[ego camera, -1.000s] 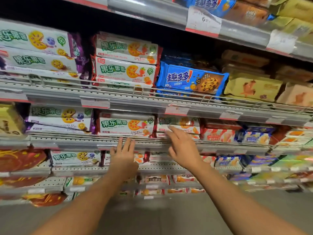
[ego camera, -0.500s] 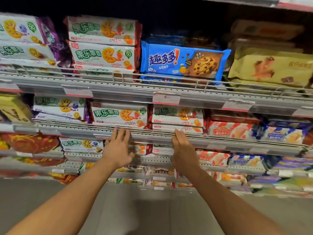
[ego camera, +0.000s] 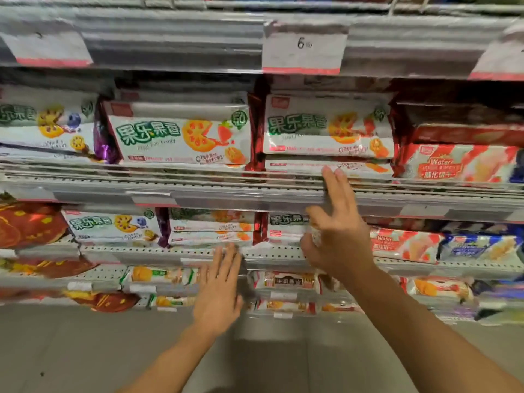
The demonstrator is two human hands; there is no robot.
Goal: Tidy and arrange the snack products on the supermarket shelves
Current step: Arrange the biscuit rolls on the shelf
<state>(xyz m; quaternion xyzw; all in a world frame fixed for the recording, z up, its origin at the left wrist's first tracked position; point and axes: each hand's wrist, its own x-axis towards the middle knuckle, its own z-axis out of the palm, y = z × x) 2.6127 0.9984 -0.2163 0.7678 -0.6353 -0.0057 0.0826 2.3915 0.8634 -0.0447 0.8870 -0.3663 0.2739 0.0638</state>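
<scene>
Where I looked first: as the view was smeared by motion, I read the middle shelf point(ego camera: 255, 194), whose front edge ran across the frame.
Right hand: my right hand point(ego camera: 340, 236) was raised before that front edge, fingers straight and spread, tips touching the lower strawberry biscuit pack point(ego camera: 329, 167) of a stack of two; it held nothing.
Left hand: my left hand point(ego camera: 219, 293) was flat and relaxed, fingertips at the front edge of the lower shelf point(ego camera: 141, 251), gripping nothing.
Snack packs: another strawberry pack point(ego camera: 181, 137) stood left of the stack, a blueberry pack point(ego camera: 45, 123) toward the shelf's left end, wafer packs point(ego camera: 453, 163) toward its right end.
Price tag: a tag point(ego camera: 303, 49) hung on the upper shelf edge.
</scene>
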